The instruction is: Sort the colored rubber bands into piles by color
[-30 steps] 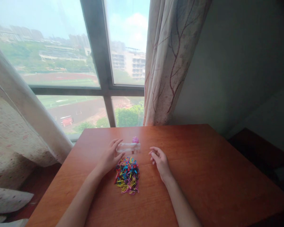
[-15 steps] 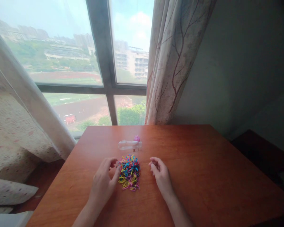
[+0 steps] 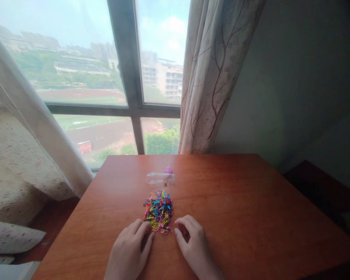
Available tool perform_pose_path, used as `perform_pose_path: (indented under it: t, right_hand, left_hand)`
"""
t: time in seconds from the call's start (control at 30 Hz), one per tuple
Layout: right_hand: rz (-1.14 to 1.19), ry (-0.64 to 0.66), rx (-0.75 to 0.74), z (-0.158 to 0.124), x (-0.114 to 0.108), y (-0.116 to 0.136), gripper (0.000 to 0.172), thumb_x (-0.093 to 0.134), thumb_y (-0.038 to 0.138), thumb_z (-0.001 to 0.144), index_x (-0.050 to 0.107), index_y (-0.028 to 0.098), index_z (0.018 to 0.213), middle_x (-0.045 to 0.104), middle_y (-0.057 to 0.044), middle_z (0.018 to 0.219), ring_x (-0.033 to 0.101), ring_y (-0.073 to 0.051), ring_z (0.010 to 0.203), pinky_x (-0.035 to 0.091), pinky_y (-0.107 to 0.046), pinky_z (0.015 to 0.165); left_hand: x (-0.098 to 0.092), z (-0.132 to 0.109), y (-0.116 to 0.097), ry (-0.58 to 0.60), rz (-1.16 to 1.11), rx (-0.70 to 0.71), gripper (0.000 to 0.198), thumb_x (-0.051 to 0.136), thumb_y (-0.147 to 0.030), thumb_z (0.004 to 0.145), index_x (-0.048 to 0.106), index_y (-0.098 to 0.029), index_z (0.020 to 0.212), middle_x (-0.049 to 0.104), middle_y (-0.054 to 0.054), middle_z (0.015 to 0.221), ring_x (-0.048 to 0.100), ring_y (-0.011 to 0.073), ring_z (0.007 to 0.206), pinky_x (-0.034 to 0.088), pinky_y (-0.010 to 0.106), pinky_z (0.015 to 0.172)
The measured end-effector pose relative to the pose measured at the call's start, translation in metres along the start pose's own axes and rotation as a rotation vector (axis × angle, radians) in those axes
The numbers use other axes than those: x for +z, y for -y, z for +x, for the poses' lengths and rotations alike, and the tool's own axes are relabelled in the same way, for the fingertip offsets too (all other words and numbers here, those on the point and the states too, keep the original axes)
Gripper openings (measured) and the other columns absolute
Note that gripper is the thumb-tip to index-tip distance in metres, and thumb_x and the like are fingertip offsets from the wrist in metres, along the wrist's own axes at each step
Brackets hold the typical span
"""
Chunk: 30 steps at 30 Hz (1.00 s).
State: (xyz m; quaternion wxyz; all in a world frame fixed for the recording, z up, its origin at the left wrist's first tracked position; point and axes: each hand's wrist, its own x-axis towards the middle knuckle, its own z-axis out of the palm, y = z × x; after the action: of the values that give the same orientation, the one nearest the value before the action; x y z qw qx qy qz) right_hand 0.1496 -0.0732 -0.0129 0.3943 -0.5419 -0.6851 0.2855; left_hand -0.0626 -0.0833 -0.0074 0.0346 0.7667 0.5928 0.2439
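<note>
A heap of small, colourful pin-like loops (image 3: 159, 210) in yellow, blue, red, pink and black lies on the wooden table (image 3: 236, 202). At its near left edge is my left hand (image 3: 131, 247), with a gap between thumb and curved fingers; its fingertips are close to the lowest loops, and I cannot tell if they touch. My right hand (image 3: 194, 241) rests just right of the heap's near end, its thumb and bent fingers also apart. Nothing shows inside either hand.
Beyond the heap, a clear plastic container (image 3: 159, 178) lies on its side, with a purple object (image 3: 168, 170) behind it. A window (image 3: 105, 132) and curtains (image 3: 210, 85) stand past the table's far edge. Something white (image 3: 13, 270) shows at lower left.
Both hands have moved back toward me, the right also slightly left and nearer the heap. More of the heap's left side now shows. The container stays where it was.
</note>
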Motion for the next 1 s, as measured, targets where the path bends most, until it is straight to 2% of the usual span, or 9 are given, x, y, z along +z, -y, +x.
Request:
perform_pose_path:
  t: [0.1,0.17,0.33,0.43,0.53,0.67,0.83,1.0]
  right_hand:
    - [-0.048,-0.009,0.038,0.008,0.003,0.003,0.017,0.059,0.012,0.083,0.066,0.023,0.094,0.062,0.001,0.078,0.058,-0.016,0.067,0.043,-0.025,0.064]
    - [-0.057,-0.016,0.048,0.017,0.005,0.006,0.022,0.06,0.014,0.083,0.066,0.024,0.102,0.064,0.0,0.082,0.06,-0.017,0.072,0.045,-0.025,0.068]
    - [-0.083,-0.034,0.037,0.038,0.014,0.015,0.02,0.057,0.019,0.087,0.065,0.023,0.105,0.063,-0.003,0.093,0.062,-0.019,0.084,0.047,-0.027,0.075]
    - [-0.114,-0.035,0.01,0.047,0.021,0.02,0.025,0.058,0.02,0.086,0.063,0.021,0.111,0.062,-0.006,0.104,0.061,-0.021,0.095,0.048,-0.03,0.085]
    - [-0.149,-0.017,-0.022,0.052,0.026,0.025,0.03,0.06,0.018,0.084,0.063,0.021,0.114,0.062,-0.007,0.106,0.059,-0.023,0.1,0.046,-0.033,0.091]
    - [-0.089,0.029,-0.093,0.05,0.026,0.031,0.034,0.059,0.008,0.08,0.063,0.022,0.111,0.063,-0.006,0.107,0.055,-0.023,0.102,0.045,-0.035,0.092]
    - [0.04,0.11,-0.231,0.044,0.018,0.04,0.032,0.059,0.002,0.078,0.066,0.021,0.103,0.063,-0.004,0.108,0.053,-0.02,0.102,0.044,-0.033,0.094]
    - [0.133,0.135,-0.322,0.038,0.01,0.041,0.036,0.053,-0.004,0.078,0.068,0.023,0.096,0.068,-0.001,0.101,0.054,-0.019,0.101,0.044,-0.032,0.093]
  left_hand:
    - [0.004,0.003,-0.003,0.002,0.003,0.034,0.012,0.053,-0.029,0.09,0.065,-0.026,0.09,0.07,0.002,0.087,0.067,0.0202,0.075,0.053,0.032,0.069]
    - [0.006,0.006,-0.006,0.016,-0.015,0.05,0.012,0.053,-0.027,0.09,0.065,-0.026,0.089,0.07,0.002,0.088,0.067,0.0201,0.076,0.053,0.032,0.069]
    - [0.009,0.01,-0.007,0.027,-0.076,0.07,0.015,0.053,-0.025,0.09,0.067,-0.028,0.095,0.072,0.001,0.092,0.069,0.0192,0.079,0.055,0.03,0.073]
    - [0.006,0.01,-0.003,0.032,-0.145,0.05,0.015,0.052,-0.025,0.091,0.066,-0.027,0.095,0.071,0.001,0.091,0.069,0.0172,0.079,0.055,0.026,0.072]
    - [0.003,0.009,0.004,0.008,-0.205,0.001,0.014,0.051,-0.026,0.092,0.064,-0.026,0.097,0.069,0.0,0.087,0.069,0.0151,0.076,0.054,0.023,0.068]
    - [0.001,0.008,0.013,-0.063,-0.238,-0.061,0.014,0.051,-0.027,0.092,0.062,-0.025,0.1,0.068,-0.001,0.09,0.068,0.0135,0.073,0.054,0.021,0.067]
    - [-0.002,0.01,0.013,-0.102,-0.234,-0.116,0.018,0.051,-0.028,0.09,0.06,-0.025,0.106,0.067,0.0,0.094,0.066,0.0129,0.068,0.054,0.022,0.064]
    - [-0.006,0.012,0.008,-0.156,-0.219,-0.141,0.018,0.05,-0.033,0.091,0.059,-0.024,0.104,0.065,0.003,0.101,0.068,0.0167,0.081,0.056,0.026,0.072]
